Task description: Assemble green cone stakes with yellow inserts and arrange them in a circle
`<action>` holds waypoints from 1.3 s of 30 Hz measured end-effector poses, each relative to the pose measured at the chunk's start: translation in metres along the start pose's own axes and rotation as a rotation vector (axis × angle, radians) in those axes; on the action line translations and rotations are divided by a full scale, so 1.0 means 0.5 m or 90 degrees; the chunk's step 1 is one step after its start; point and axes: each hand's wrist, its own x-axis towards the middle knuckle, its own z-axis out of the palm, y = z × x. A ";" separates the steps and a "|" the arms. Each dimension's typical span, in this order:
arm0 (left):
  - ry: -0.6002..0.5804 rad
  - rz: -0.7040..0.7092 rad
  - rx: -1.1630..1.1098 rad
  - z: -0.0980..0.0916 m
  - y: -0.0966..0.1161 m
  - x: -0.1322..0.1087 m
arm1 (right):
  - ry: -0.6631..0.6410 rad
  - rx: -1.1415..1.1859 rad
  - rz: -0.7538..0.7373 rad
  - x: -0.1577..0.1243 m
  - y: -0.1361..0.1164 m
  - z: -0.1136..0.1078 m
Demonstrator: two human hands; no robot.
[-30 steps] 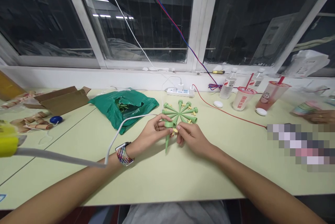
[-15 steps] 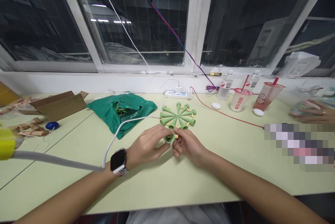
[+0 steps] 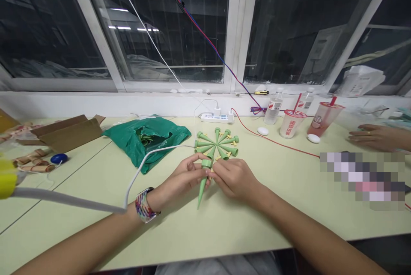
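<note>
A green plastic watering spike (image 3: 202, 190) is held low over the table, its point tilted down toward me and its wide cap up. My left hand (image 3: 184, 176), with a watch on a patterned strap, grips the spike just below the cap. Fingers of my right hand (image 3: 236, 178) pinch at the small yellow valve (image 3: 211, 174) on the spike's side, partly hiding it. Just beyond my hands, several similar green spikes (image 3: 221, 142) with yellow valves lie in a ring, points to the centre.
A torn green plastic bag (image 3: 167, 131) with green pieces inside lies left of the ring. Behind are a power strip (image 3: 208, 118), drink cups (image 3: 292, 124) and bottles (image 3: 273, 108). A grey cable (image 3: 73, 197) crosses my left forearm. Another person's hand (image 3: 375, 137) rests at right.
The spike has turned from cap-facing-me to point-down toward me. My left wrist has rolled, so the strap shows instead of the watch face. My right hand has turned knuckles up.
</note>
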 end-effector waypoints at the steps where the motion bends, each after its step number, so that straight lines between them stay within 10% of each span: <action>1: 0.037 0.071 0.077 0.000 -0.002 -0.001 | 0.010 0.065 0.049 0.001 -0.002 0.004; 5: 0.181 0.344 0.439 -0.017 -0.012 -0.010 | -0.068 0.565 0.331 0.012 -0.009 0.026; 9: 0.017 0.413 0.618 -0.040 -0.014 -0.014 | -0.221 0.840 0.463 0.018 -0.003 0.034; 14: 0.131 0.286 0.443 -0.029 -0.006 0.001 | -0.043 0.396 0.287 0.003 0.005 0.030; 23: -0.028 -0.090 -0.065 -0.032 0.018 0.017 | -0.008 -0.057 0.003 -0.003 0.022 0.035; 32: -0.043 -0.155 -0.098 -0.046 0.014 0.023 | -0.035 -0.120 -0.028 0.009 0.026 0.029; 39: -0.038 0.031 0.108 -0.044 0.005 0.024 | -0.027 0.149 0.154 0.001 0.026 0.047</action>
